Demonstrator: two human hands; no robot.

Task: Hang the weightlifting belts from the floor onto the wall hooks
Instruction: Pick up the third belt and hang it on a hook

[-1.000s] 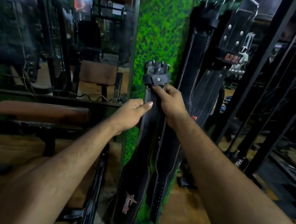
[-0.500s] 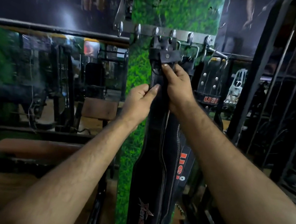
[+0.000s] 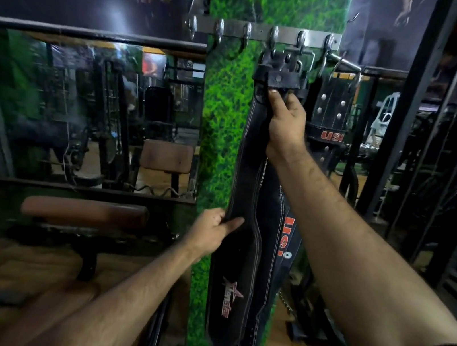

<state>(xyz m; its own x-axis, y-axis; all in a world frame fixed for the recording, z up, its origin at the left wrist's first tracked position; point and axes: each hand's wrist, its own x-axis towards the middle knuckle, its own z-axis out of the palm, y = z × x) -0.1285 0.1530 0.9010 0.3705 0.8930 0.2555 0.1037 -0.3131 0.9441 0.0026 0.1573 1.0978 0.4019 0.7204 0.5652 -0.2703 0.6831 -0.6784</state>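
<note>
Head view: a steel hook rail (image 3: 261, 32) crosses the green pillar (image 3: 222, 130). Below the rail, a black belt (image 3: 236, 264) hangs down the pillar, its buckle (image 3: 280, 64) right at the hooks; whether it sits on one I cannot tell. The right hand (image 3: 287, 122) has its grip closed round the belt just below the buckle. The left hand (image 3: 213, 233) pinches the belt's left edge lower down. A USI belt (image 3: 331, 111) hangs from the rail's right end.
</note>
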